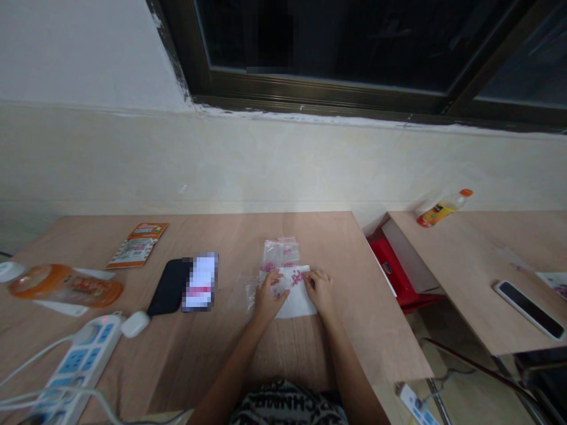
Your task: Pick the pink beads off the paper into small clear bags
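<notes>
A white sheet of paper (296,308) lies on the wooden table before me, with small pink-red beads or pieces (296,275) scattered on its upper part. My left hand (268,298) rests on the sheet's left side, thumb and fingers apart beside the pink pieces. At the right edge of the paper, my right hand (321,289) has its thumb and forefinger drawn together; whatever they pinch is too small to tell. Just beyond the sheet lie clear plastic bags (279,252) containing more pink pieces. Another clear bag (250,294) sits left of my left hand, partly covered by it.
To the left are a lit phone (200,282), a black phone (167,286), a white earbud case (135,324), an orange packet (138,245), a lying bottle (66,285) and a power strip (84,360) with cables. Across a gap, another table (460,265) holds a juice bottle (443,209).
</notes>
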`<action>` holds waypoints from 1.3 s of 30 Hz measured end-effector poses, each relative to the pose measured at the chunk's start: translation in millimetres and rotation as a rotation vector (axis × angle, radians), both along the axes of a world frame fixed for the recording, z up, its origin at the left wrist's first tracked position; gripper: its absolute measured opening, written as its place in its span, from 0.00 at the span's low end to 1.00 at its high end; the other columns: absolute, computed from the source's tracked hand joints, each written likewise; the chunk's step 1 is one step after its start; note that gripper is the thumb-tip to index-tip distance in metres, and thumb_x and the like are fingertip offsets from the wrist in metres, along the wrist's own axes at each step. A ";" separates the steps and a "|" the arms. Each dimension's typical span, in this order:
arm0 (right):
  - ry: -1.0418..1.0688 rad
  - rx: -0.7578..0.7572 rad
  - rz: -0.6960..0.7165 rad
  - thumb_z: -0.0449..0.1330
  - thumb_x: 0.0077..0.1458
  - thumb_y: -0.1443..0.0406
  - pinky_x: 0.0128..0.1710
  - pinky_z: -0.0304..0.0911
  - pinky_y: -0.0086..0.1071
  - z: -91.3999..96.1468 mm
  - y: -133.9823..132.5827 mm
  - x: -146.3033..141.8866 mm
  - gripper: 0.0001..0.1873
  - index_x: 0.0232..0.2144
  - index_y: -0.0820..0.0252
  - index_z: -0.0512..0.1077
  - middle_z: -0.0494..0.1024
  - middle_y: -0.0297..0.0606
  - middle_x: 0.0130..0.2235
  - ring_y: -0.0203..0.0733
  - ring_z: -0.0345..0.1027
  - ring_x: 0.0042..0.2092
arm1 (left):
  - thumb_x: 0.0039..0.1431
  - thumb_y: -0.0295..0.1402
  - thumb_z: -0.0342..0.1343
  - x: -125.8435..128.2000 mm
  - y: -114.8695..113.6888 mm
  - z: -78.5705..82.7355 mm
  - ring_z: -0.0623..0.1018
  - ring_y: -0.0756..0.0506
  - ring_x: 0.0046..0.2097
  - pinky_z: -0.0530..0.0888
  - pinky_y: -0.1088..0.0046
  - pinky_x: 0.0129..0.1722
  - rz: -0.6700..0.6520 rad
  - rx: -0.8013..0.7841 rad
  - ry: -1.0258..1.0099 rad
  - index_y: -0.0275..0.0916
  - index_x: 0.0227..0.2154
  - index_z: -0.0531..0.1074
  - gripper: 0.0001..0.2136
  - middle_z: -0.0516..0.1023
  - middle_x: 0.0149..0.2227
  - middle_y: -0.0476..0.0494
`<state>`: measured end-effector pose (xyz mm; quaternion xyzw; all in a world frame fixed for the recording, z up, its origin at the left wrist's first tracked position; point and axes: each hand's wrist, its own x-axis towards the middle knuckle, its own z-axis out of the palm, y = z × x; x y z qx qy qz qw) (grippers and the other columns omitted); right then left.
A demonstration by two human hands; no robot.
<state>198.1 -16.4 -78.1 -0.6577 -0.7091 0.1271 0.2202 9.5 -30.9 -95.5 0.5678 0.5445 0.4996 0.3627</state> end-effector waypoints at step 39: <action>0.197 -0.009 0.013 0.55 0.61 0.58 0.42 0.50 0.34 15.2 -7.4 -11.7 0.12 0.37 0.53 0.78 0.78 0.35 0.34 0.42 0.67 0.39 | 0.46 0.29 0.63 -0.7 0.2 -1.8 0.78 0.44 0.44 0.74 0.59 0.48 -0.010 0.020 0.043 0.42 0.52 0.63 0.28 0.77 0.45 0.41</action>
